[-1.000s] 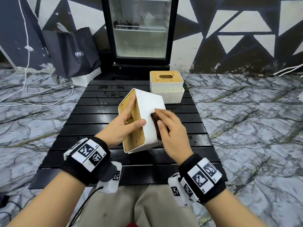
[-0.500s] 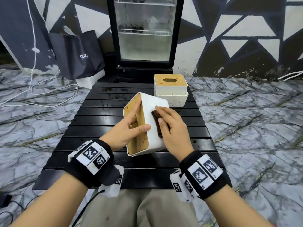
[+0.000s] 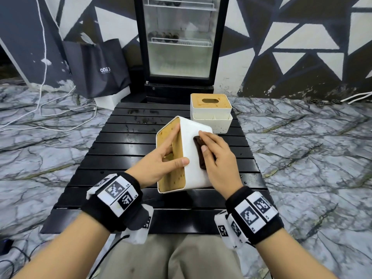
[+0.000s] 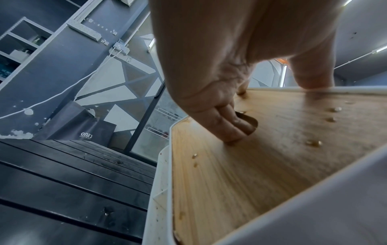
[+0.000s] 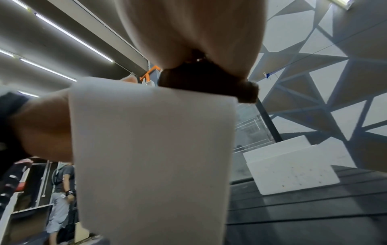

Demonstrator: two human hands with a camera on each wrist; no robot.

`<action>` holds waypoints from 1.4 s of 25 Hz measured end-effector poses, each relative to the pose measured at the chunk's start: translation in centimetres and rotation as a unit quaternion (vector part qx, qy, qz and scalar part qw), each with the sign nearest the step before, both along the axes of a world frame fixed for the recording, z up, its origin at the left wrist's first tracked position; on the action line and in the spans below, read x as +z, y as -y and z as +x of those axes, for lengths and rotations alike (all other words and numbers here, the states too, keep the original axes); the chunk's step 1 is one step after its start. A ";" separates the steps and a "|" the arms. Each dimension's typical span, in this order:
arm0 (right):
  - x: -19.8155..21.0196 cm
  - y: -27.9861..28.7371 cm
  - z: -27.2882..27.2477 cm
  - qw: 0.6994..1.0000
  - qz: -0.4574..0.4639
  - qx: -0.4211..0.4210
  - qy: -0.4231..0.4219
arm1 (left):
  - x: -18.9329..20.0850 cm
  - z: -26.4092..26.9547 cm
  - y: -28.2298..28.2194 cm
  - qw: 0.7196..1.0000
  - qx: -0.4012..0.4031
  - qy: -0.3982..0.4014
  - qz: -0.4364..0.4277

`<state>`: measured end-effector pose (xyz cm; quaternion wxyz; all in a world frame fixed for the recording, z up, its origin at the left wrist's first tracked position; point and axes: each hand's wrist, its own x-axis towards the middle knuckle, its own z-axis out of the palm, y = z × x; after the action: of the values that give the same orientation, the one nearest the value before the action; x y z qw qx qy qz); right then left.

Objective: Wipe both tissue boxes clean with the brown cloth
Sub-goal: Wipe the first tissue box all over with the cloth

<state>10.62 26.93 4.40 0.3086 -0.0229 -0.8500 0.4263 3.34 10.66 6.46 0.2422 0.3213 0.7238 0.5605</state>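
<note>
The near tissue box [image 3: 191, 174], white with a wooden lid [image 4: 272, 149], lies tipped on its side above the black slatted table [image 3: 120, 137]. My left hand [image 3: 161, 162] grips it, fingers [image 4: 226, 126] hooked into the lid's slot and thumb over the white edge. My right hand [image 3: 219, 160] holds the folded brown cloth [image 3: 198, 150] and presses it on the box's upturned white side [image 5: 150, 149]; the cloth [image 5: 209, 82] shows under the palm. The second tissue box [image 3: 210, 111] stands upright at the table's far right, also visible in the right wrist view [image 5: 291, 165].
A glass-door fridge [image 3: 179, 43] stands right behind the table. A dark paper bag [image 3: 96, 67] leans on the wall to its left, with white cables [image 3: 60, 115] on the marble floor. Another person [image 5: 62, 190] stands far off.
The cloth stays pressed on the same white side with only a slight slide. The left hand's grip on the box is unchanged. The head view has shifted a little.
</note>
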 end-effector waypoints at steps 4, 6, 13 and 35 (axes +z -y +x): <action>1.1 1.7 -0.8 1.000 0.011 0.014 -0.019 | 0.0 0.1 -0.2 1.000 0.003 -0.008 0.005; 1.4 1.9 -1.1 0.999 0.023 0.033 -0.022 | 0.0 0.0 -0.1 1.000 -0.001 -0.010 0.009; 1.7 0.2 -2.1 1.000 0.019 0.007 -0.011 | -0.2 0.4 0.0 1.000 -0.004 -0.012 0.005; 4.0 -2.6 -1.1 0.997 -0.013 0.049 0.051 | 1.8 1.7 1.9 0.996 0.005 -0.053 -0.065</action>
<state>9.48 29.56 8.43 0.2431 -0.0067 -0.8590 0.4505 5.00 8.77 8.30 0.2207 0.3306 0.7724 0.4953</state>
